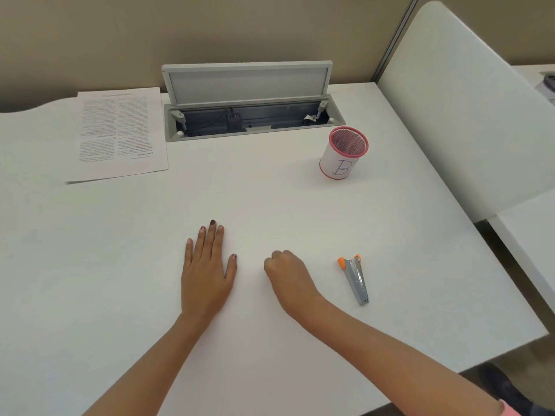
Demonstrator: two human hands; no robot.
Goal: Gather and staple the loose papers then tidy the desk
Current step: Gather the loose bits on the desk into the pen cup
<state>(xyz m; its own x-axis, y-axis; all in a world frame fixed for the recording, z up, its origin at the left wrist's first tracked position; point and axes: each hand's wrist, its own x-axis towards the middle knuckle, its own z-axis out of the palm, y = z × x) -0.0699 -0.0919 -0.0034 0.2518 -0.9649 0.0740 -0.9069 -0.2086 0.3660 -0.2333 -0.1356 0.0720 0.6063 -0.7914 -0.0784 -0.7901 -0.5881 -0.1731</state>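
Note:
A stack of printed papers (118, 133) lies at the far left of the white desk (270, 193), text upside down to me. A grey stapler with orange tips (356, 277) lies near the desk's right front, a short way right of my right hand (288, 277), which rests as a closed fist with nothing in it. My left hand (207, 271) lies flat on the desk with fingers extended, palm down, holding nothing. Both hands are far from the papers.
A pink-rimmed mesh pen cup (342, 153) with a white label stands at the right back. A cable box (252, 115) with its lid raised is set into the desk's far edge. A white panel (468, 115) borders the desk on the right.

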